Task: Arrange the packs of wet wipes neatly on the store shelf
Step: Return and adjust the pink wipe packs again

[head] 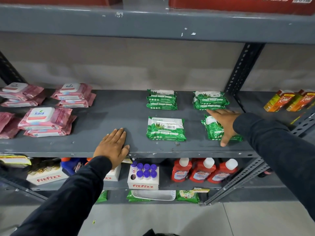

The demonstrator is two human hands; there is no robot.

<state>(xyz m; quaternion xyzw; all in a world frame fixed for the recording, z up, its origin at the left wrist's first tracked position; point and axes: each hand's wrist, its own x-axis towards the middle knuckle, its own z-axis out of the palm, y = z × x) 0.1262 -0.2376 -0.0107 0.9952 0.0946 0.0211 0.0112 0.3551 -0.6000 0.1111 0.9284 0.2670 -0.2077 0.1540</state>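
Green wet wipe packs lie in small stacks on the grey shelf [109, 114]: a back middle stack [161, 99], a back right stack [210, 100], a front middle stack [166, 129] and a front right stack [214, 129]. My right hand [223, 124] lies flat, fingers spread, on the front right stack, thumb down at its front edge. My left hand [113, 146] rests flat on the bare shelf near its front edge, holding nothing. Pink wet wipe packs sit at the left: a front stack [46, 121], a back stack [74, 95] and a far left stack [21, 94].
Orange juice cartons [289, 100] stand on the neighbouring shelf at the right, past a perforated upright post [242, 68]. Below are red cleaner bottles [202, 170], white tube boxes [144, 176] and a blue bottle [72, 165]. Red cartons [238, 4] sit on the shelf above.
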